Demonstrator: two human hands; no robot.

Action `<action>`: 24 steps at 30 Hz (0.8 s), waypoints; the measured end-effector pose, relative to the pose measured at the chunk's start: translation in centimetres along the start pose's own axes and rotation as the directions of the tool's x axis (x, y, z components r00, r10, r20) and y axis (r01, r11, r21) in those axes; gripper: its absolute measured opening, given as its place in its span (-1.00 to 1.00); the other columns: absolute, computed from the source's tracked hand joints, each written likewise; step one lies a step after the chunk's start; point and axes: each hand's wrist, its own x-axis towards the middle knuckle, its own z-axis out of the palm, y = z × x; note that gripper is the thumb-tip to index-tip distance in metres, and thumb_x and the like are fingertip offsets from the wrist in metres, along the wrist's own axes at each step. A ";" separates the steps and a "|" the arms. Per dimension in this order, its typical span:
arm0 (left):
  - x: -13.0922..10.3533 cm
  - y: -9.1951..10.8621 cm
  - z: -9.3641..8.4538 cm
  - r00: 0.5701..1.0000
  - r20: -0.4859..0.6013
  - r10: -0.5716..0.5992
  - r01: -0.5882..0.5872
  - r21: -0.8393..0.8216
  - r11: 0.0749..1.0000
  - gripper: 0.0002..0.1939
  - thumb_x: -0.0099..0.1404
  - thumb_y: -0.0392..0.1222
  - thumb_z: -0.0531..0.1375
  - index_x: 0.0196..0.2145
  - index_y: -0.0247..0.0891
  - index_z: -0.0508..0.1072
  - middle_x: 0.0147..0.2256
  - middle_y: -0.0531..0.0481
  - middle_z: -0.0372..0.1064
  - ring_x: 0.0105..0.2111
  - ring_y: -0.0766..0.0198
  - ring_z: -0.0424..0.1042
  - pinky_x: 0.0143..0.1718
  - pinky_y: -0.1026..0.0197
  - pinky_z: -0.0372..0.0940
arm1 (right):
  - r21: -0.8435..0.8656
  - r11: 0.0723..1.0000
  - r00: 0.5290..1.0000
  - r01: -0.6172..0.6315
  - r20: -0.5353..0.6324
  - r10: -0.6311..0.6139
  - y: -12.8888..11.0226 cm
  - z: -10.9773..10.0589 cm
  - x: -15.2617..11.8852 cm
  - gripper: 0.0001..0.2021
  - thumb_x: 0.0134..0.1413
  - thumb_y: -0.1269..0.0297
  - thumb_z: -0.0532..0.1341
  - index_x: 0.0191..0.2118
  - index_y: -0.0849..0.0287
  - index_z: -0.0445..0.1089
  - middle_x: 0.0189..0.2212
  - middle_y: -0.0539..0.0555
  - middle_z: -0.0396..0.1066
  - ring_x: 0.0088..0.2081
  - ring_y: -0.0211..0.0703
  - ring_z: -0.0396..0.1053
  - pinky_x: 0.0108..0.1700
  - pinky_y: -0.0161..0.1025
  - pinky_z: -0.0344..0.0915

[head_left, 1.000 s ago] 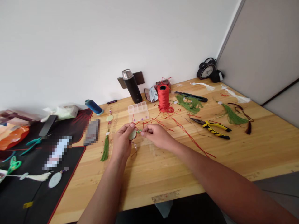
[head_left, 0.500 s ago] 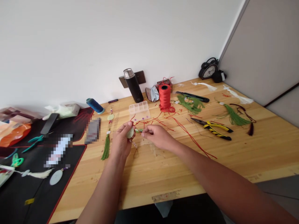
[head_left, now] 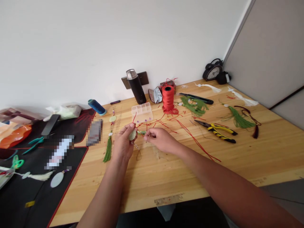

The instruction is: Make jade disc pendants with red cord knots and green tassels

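My left hand (head_left: 125, 137) is closed round a pale round pendant (head_left: 132, 135), thumb on top. A red cord end (head_left: 135, 117) sticks up from its fingertips, and a short beaded strand (head_left: 136, 147) hangs below. Just to the right, my right hand (head_left: 158, 138) is pinched at the fingertips on a thin red cord (head_left: 142, 134) that runs toward the pendant. Behind the fingers lies a small green item (head_left: 141, 132), partly hidden. A clear compartment box (head_left: 142, 110) with purple beads at its front edge sits beyond the hands.
A red cord spool (head_left: 167, 99) and a black flask (head_left: 136, 87) stand behind. Yellow-black pliers (head_left: 219, 131), loose red cords (head_left: 197, 141) and green tassels (head_left: 194, 106) lie to the right. Left are a finished tassel pendant (head_left: 108, 148), a blue thread spool (head_left: 97, 107) and a black mat (head_left: 47, 190).
The red cord end above my left hand stands more upright. A red cord now shows between the two hands, which have hardly moved.
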 end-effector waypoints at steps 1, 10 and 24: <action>0.0 0.0 0.0 1.000 -0.009 0.008 -0.008 0.007 1.000 -0.60 -0.09 -0.06 0.63 -0.38 -0.29 0.62 -0.50 0.04 0.51 -0.55 0.43 0.38 -0.58 0.40 0.15 | -0.009 1.000 1.000 -0.004 0.003 0.004 -0.1 0.0 0.0 -0.86 0.29 0.22 0.32 -0.30 0.13 0.52 -0.43 -0.02 0.46 -0.39 -0.19 0.32 -0.32 -0.24 0.14; -0.3 0.1 0.5 1.000 -0.018 -0.003 0.003 -0.013 1.000 -0.54 -0.19 -0.06 0.67 -0.41 -0.27 0.61 -0.49 0.04 0.53 -0.42 0.31 0.55 -0.31 0.30 0.46 | -0.030 0.999 1.000 -0.021 0.002 0.021 -0.6 -0.1 -0.2 -0.87 0.27 0.24 0.34 -0.30 0.14 0.52 -0.45 -0.03 0.43 -0.41 -0.21 0.30 -0.33 -0.24 0.14; -0.4 0.1 0.6 1.000 0.005 0.016 -0.016 0.018 1.000 -0.50 -0.21 -0.02 0.67 -0.40 -0.28 0.60 -0.49 0.02 0.55 -0.41 0.25 0.59 -0.34 0.29 0.42 | -0.113 0.992 0.997 -0.063 0.034 0.067 -1.2 -0.2 -0.4 -0.91 0.29 0.31 0.31 -0.25 0.17 0.54 -0.41 -0.03 0.48 -0.38 -0.22 0.35 -0.30 -0.26 0.16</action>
